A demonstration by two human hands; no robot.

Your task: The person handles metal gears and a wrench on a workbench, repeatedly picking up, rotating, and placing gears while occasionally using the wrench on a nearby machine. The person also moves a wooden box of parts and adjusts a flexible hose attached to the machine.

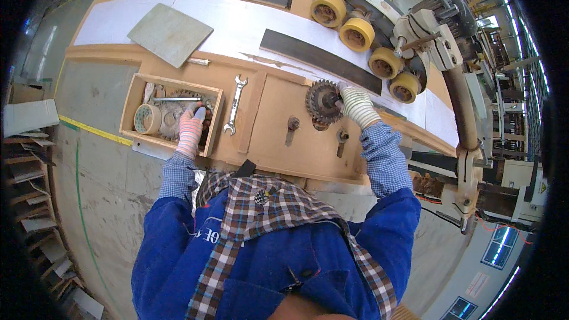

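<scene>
My left hand, in a pink-striped glove, reaches into a wooden box at the left. Its fingers are curled down among metal parts; what they grip is hidden. Toothed discs, a tape roll and a slim metal rod lie inside. My right hand, gloved in white and green stripes, closes on the hub side of a dark toothed cutter over the brown board. An open-ended wrench lies between the box and the cutter.
Two slotted bolt fittings, a left one and a right one, stand near the cutter. A feeder with yellow rollers hangs at the far right beside a thick machine arm. Dark strips and a grey square plate lie farther back.
</scene>
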